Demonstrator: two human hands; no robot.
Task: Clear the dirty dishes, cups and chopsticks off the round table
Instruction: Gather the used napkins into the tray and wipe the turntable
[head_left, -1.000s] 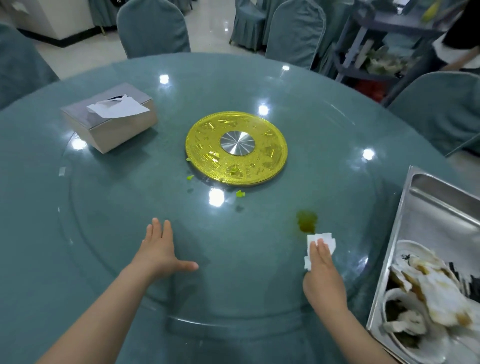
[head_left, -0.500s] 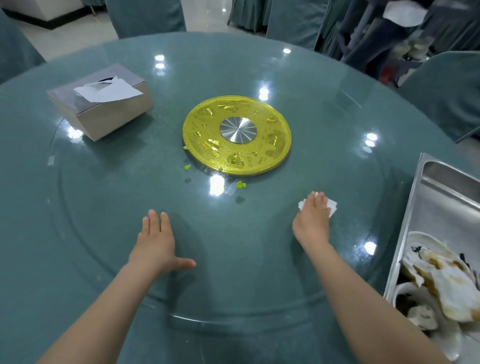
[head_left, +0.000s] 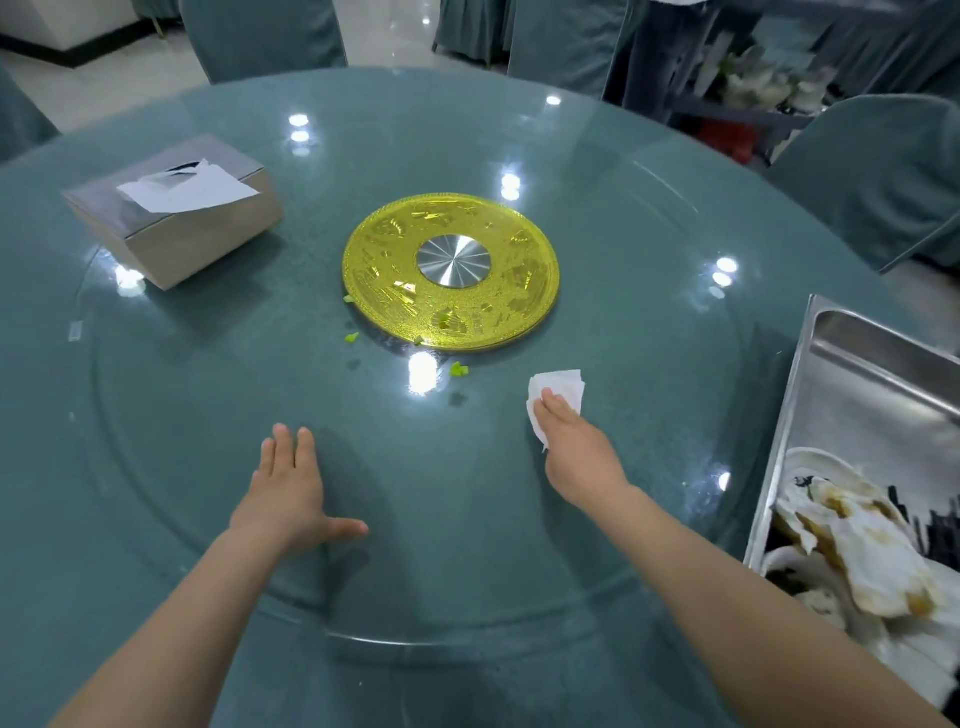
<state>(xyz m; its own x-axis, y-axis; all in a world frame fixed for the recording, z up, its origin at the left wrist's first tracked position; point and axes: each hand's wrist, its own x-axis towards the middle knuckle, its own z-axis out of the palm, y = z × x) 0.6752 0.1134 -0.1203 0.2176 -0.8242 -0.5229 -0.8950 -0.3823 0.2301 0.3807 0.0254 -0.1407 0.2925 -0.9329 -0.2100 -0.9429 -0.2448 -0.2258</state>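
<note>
- The left hand (head_left: 288, 488) lies flat on the glass turntable (head_left: 208, 415), fingers straight and thumb spread to the side, holding nothing.
- The right hand (head_left: 576, 447) presses a white tissue (head_left: 558, 387) down on the glass with straight fingers; the tissue sticks out beyond the fingertips.
- The dirty dishes (head_left: 857, 545), white and smeared with brown sauce, are piled in a metal tray (head_left: 883, 379) at the right edge of the surface (head_left: 649, 130).
- A round gold plate with a silver centre (head_left: 451, 270) sits in the middle of the turntable.
- Small green food scraps (head_left: 458, 370) lie on the glass just in front of the gold plate, near the tissue.
- A silver tissue box (head_left: 176, 218) with a sheet poking out stands to the far left.
- Chairs in blue-green covers (head_left: 883, 171) stand around the surface.
</note>
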